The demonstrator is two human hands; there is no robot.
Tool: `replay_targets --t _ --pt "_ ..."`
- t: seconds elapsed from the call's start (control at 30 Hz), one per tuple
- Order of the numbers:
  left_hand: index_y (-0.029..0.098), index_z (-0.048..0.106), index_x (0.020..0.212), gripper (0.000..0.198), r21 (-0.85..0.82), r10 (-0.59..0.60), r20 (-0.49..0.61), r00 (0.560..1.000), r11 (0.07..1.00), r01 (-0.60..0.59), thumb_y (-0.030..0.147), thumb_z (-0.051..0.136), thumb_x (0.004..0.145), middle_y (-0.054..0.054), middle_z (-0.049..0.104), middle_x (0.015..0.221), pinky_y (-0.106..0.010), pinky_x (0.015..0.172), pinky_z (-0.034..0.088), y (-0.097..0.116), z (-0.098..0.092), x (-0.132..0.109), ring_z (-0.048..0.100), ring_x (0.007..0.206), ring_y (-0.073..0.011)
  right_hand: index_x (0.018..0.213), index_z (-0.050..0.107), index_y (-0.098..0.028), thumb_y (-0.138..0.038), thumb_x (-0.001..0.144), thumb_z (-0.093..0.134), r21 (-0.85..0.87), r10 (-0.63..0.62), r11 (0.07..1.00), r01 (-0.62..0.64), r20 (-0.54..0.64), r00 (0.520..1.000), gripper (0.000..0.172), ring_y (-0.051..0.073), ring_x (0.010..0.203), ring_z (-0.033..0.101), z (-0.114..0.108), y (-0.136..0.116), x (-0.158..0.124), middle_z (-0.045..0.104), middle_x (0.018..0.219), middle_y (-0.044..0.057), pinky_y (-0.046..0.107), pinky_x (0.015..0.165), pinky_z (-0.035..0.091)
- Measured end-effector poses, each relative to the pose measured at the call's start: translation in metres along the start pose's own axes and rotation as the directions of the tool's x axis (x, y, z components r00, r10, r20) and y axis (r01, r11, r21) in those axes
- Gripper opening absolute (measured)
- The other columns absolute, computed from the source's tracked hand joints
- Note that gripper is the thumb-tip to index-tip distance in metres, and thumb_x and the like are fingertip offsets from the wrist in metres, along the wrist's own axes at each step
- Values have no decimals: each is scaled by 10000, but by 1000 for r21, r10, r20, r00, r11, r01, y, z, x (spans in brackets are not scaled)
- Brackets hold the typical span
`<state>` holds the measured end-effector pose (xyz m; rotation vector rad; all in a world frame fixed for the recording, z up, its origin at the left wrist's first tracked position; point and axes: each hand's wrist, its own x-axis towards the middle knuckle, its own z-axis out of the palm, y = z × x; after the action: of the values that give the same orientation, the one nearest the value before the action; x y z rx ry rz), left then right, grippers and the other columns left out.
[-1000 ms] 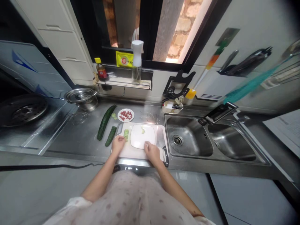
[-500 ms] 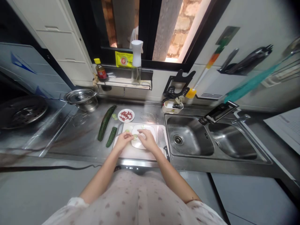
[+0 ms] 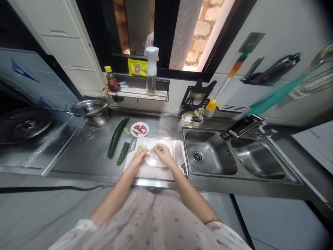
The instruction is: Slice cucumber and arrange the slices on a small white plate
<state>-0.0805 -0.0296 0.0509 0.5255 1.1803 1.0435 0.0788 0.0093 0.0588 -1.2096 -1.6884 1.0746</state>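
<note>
My right hand [image 3: 162,153] is over the white plate [image 3: 162,163], its fingertips pinched on a thin cucumber slice [image 3: 152,151]. Beside it, at the plate's left edge, my left hand [image 3: 139,159] has its fingers loosely apart, and I see nothing held in them. Pale green cucumber slices [image 3: 140,147] show just beyond the left fingers, on the white cutting board [image 3: 130,159] that carries the plate. To the left lie a cut piece of cucumber [image 3: 123,153] and a longer cucumber [image 3: 117,138]. A knife's black handle [image 3: 184,170] shows at the board's right edge.
Behind the board stands a small white plate of chopped red pieces [image 3: 139,130], with a few cucumber slices [image 3: 127,130] beside it. A steel pot [image 3: 90,111] is at the back left. The double sink [image 3: 210,152] opens on the right, under a black faucet [image 3: 241,126].
The hands have drawn slightly apart. The cucumber slice that was between both hands is now in my right fingertips. My left hand has dropped slightly.
</note>
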Motion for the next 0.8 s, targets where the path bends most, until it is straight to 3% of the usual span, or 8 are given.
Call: replay_targets --t 0.17,0.27,0.43,0.63,0.8 --pt "193 518 915 312 -239 -290 212 933 911 338 481 610 836 3 630 703 -113 338 204 3 7 -2 470 408 -42 731 643 -191 -271 809 536 10 -1 1000 1 6 1000 154 168 799 613 2 -1 1 669 764 24 286 734 482" --pt "177 524 894 232 -307 -326 253 911 866 395 383 621 848 23 599 672 -122 339 247 5 10 0 491 409 -44 730 643 -189 -278 808 532 4 -3 1000 3 17 1000 162 165 796 605 2 0 0 657 749 20 281 729 479" --pt "182 561 959 269 -348 -246 237 940 882 319 249 723 754 54 560 672 -118 355 248 5 9 5 487 436 -25 730 638 -183 -307 821 529 -11 -13 1000 14 37 999 188 163 790 593 0 4 -1 644 739 19 280 727 470" --pt "203 571 1051 442 -161 -118 143 983 977 141 291 775 669 29 597 746 -117 367 223 3 5 10 484 493 -28 740 651 -187 -267 813 538 -71 -30 997 34 59 998 157 164 820 591 -3 2 -3 661 788 23 286 751 458" --pt "193 584 1086 525 -75 -39 96 995 996 46 275 793 611 6 603 773 -129 378 207 4 6 10 471 521 -37 738 663 -184 -254 822 524 -74 -34 996 40 80 996 176 159 815 589 -6 0 -4 663 773 22 271 735 452"
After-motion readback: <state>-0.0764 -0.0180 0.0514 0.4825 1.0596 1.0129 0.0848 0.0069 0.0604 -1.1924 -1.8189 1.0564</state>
